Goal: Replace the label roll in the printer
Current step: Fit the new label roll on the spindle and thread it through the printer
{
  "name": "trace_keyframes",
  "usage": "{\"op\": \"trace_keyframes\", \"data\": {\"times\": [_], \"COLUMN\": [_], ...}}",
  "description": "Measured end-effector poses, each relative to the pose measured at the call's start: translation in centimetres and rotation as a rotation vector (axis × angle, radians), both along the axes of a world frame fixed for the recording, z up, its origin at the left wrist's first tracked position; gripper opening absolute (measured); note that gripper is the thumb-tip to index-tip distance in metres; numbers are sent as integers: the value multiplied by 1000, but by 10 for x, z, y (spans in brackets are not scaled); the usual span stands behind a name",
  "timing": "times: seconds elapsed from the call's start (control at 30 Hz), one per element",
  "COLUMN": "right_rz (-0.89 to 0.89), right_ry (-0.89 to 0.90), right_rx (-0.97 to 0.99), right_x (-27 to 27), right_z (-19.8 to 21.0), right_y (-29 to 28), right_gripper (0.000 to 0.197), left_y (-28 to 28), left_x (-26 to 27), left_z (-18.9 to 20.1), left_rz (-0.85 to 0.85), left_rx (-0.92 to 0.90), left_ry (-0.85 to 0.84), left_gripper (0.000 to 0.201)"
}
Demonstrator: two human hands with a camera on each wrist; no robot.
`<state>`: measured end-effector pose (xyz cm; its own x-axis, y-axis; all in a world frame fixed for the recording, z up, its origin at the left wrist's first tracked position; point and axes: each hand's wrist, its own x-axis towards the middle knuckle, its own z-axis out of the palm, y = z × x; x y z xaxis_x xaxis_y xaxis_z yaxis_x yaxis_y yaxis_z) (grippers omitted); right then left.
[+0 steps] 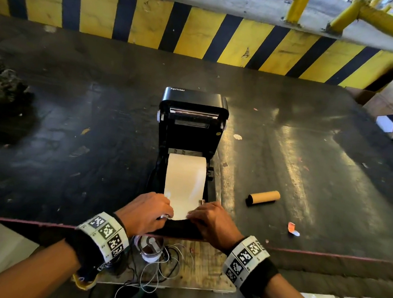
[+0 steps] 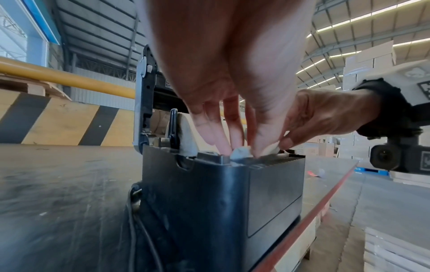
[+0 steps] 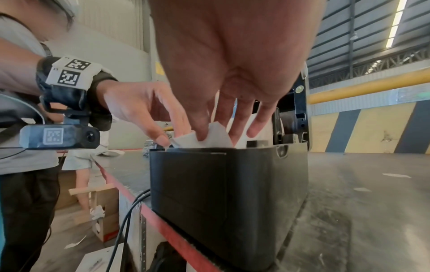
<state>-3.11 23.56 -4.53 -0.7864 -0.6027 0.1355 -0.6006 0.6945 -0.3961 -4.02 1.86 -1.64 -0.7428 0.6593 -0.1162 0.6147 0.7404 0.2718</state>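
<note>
The black plastic label printer [image 1: 189,148] stands at the near edge of the dark, scuffed work table [image 1: 75,120], its lid tipped up and back. The white paper label roll [image 1: 185,174] is already seated in the open bay, with its axis running left to right across the printer, and a white strip of label paper [image 1: 182,206] runs from it toward the person, down to the front lip.

Both hands meet at that front lip. The left hand [image 1: 147,212] takes the strip's left corner and the right hand [image 1: 211,220] its right corner. The fingers of both are narrowed into pinches on the free end, which is crumpled upward between them in the wrist views. The strip lies straight ahead of the fingertips, its length running away from the person, so both hands are equally near. The next move, as I judge it, is to flatten that end along the toothed front edge, square between the guides, before the lid comes down. Whether the paper sits under the side guides I cannot quite tell.

To the right lies a brown cardboard tube [image 1: 262,197], apparently a spent core, well apart from the printer, and nearer the table's front edge a small red-and-white paper scrap [image 1: 292,229]. Neither obstructs the hands.
</note>
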Motion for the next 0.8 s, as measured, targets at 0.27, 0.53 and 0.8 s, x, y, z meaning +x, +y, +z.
{"op": "trace_keyframes", "data": {"times": [0.27,0.53,0.8], "right_rz": [22,14,-2], "right_ry": [41,-55,-120], "right_rx": [34,31,82], "right_x": [15,46,67], "right_z": [5,14,8], "right_y": [3,6,5], "right_gripper": [24,28,26], "left_y": [7,15,18], "left_x": [24,61,94], "left_z": [3,-1,-3], "left_rz": [115,200,281], "left_rx": [48,36,96], "left_ry": [-8,18,61], "left_gripper": [26,27,22]}}
